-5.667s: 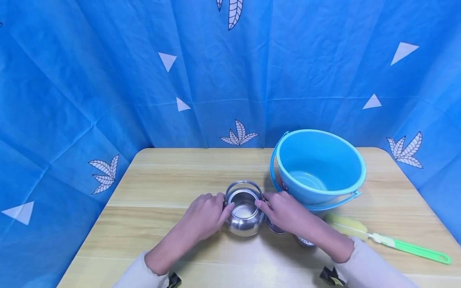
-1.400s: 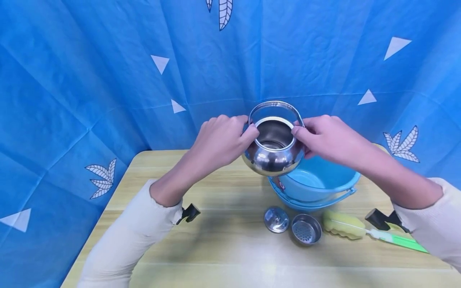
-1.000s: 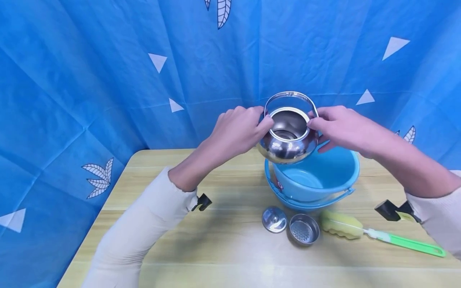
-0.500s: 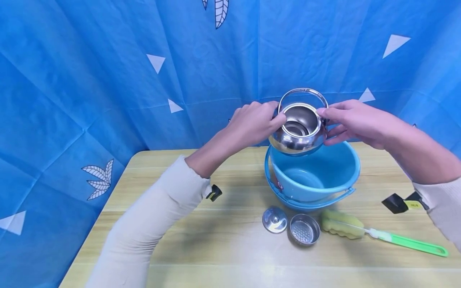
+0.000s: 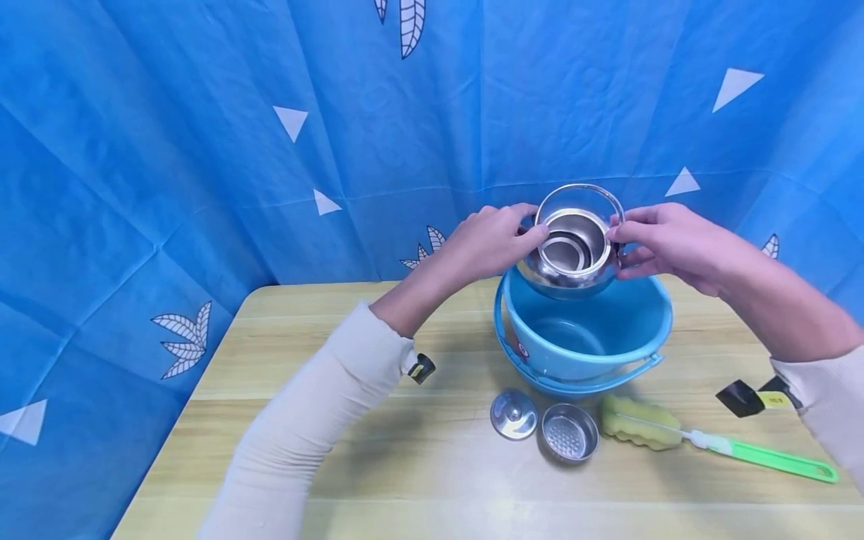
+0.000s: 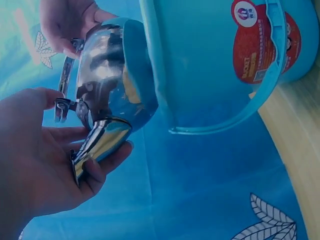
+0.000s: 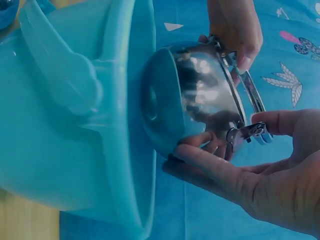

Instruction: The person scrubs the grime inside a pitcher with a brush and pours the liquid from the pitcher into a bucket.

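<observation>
Both hands hold a shiny metal teapot (image 5: 565, 279) over the blue bucket (image 5: 587, 341), its lidless mouth facing the head camera and its hoop handle upright. My left hand (image 5: 496, 238) grips the spout side; in the left wrist view its fingers curl round the spout (image 6: 102, 142), the thumb by the handle joint. On the opposite side my right hand (image 5: 675, 240) holds the body, thumb at the handle joint and fingers (image 7: 215, 167) spread under the wall. The teapot's base sits right at the bucket's rim level in the right wrist view.
In front of the bucket lie a round metal lid (image 5: 514, 415) and a small perforated strainer cup (image 5: 569, 433). A yellow sponge brush (image 5: 641, 422) with a green handle lies to their right. Behind the wooden table (image 5: 304, 337) hangs a blue patterned curtain (image 5: 378, 112).
Both hands have lifted the teapot from the table and carried it right, over the bucket. In the last half second it has lowered slightly and tipped further towards the head camera.
</observation>
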Action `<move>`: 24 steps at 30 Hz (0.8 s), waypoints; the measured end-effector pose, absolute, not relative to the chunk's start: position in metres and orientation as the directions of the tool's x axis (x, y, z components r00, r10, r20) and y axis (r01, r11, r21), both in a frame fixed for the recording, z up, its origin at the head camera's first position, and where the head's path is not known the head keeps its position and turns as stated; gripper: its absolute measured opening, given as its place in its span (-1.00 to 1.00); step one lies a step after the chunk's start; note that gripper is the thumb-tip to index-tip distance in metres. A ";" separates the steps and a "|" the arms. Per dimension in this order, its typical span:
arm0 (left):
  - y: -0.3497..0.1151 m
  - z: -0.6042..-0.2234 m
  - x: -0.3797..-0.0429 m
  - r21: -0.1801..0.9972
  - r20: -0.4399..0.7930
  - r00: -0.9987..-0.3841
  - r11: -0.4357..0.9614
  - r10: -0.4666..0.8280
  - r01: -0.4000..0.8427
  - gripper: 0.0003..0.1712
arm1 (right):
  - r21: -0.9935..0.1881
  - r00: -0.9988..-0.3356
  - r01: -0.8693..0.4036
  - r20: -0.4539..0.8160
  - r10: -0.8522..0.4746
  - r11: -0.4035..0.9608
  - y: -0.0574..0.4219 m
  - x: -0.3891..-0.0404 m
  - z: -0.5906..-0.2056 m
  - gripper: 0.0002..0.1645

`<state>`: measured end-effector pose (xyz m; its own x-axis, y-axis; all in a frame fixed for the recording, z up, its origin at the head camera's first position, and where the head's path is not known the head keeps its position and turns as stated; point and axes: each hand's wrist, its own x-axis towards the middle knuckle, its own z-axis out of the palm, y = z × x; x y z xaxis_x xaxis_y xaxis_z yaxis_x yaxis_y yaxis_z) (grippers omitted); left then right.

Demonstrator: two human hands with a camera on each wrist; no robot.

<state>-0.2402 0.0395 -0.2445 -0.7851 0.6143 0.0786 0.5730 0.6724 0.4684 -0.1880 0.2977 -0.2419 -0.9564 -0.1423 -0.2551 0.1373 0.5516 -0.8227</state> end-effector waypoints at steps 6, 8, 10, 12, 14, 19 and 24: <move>0.042 -0.254 -0.241 0.519 0.053 -0.781 0.650 0.623 0.555 -0.33 | -0.829 -0.972 0.115 -0.207 -0.109 0.547 0.300 -0.178 -0.254 -0.25; 0.041 -0.257 -0.241 0.530 0.052 -0.781 0.645 0.623 0.550 -0.32 | -0.835 -0.976 0.105 -0.191 -0.106 0.539 0.300 -0.175 -0.259 -0.25; 0.042 -0.261 -0.242 0.527 0.057 -0.778 0.642 0.626 0.556 -0.31 | -0.842 -0.979 0.096 -0.177 -0.103 0.531 0.301 -0.173 -0.263 -0.26; 0.043 -0.265 -0.243 0.528 0.059 -0.774 0.639 0.630 0.560 -0.30 | -0.847 -0.982 0.089 -0.164 -0.098 0.525 0.302 -0.171 -0.267 -0.27; 0.043 -0.269 -0.244 0.526 0.059 -0.775 0.640 0.630 0.560 -0.29 | -0.850 -0.984 0.081 -0.152 -0.096 0.521 0.302 -0.169 -0.271 -0.27; 0.045 -0.280 -0.246 0.515 0.058 -0.779 0.649 0.625 0.559 -0.28 | -0.861 -0.986 0.068 -0.133 -0.095 0.503 0.302 -0.164 -0.279 -0.23; 0.050 -0.284 -0.247 0.487 0.059 -0.777 0.661 0.627 0.571 -0.28 | -0.878 -0.989 0.062 -0.117 -0.087 0.475 0.304 -0.161 -0.283 -0.11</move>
